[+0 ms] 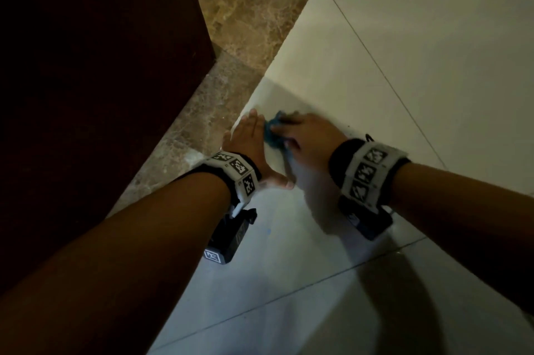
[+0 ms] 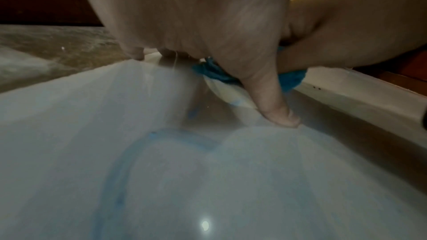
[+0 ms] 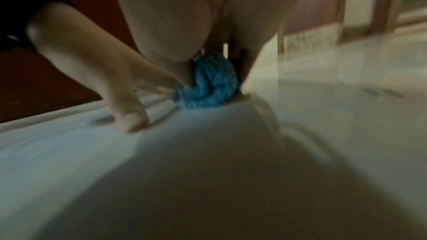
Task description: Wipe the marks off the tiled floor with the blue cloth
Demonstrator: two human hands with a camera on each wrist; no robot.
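Observation:
The blue cloth (image 1: 271, 130) is bunched up on the pale tiled floor (image 1: 390, 65), close to its brown border. My right hand (image 1: 306, 138) grips the cloth (image 3: 208, 87) and presses it down on the tile. Just left of it, my left hand (image 1: 248, 135) lies flat with fingers straight, its thumb (image 2: 275, 105) spread and touching the floor beside the cloth (image 2: 215, 72). Faint blue marks (image 2: 120, 180) curve over the tile nearer to me than the left hand. A small blue speck (image 1: 268, 230) shows by the left wrist. The right wrist view is blurred.
A dark wooden panel (image 1: 86, 94) rises at the left. A brown marble strip (image 1: 245, 8) runs between it and the pale tiles. Grout lines (image 1: 384, 74) cross the floor to the right and in front.

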